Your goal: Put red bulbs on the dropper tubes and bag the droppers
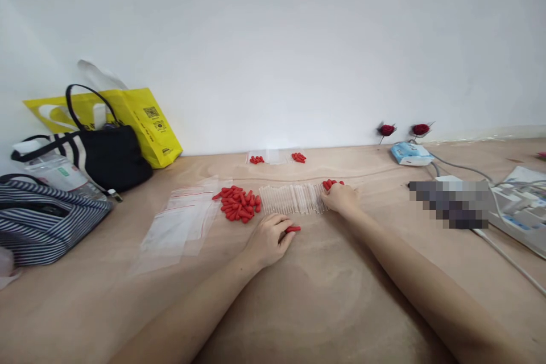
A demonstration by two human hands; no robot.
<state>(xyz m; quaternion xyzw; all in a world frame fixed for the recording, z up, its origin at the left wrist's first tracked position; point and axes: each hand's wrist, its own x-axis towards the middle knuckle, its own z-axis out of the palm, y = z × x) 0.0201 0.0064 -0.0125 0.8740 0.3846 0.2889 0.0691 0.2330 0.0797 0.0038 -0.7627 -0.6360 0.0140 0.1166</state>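
At the centre of the frame, a single red piece [294, 229] was gripped between the thumb and fingers of the left hand [268, 239], its end projecting to the right, just below a row of slim translucent sticks [288, 199] laid side by side on the tabletop [298, 307]. The right hand [340, 198] was placed at the right end of the row, fingers bent down; whether anything was grasped by it could not be told. A small red cluster [333, 183] was seen just beyond its fingers, and a larger pile of red pieces [239, 205] was heaped at the left end of the row, near flattened clear bags [174, 227]. Disorder in the row was judged the chief hazard: because the sticks were slim, close-set and apparently loose, several could be rolled or skewed by a brush of either of the hands. The pile was likewise considered unstable, since no rim enclosed it, and stray pieces could be knocked among the sticks by a sideways sweep. The gripped piece, being short, could be twisted or dropped under an uneven pinch. The thin bags could be dragged out of place if caught by the left forearm [191, 307].
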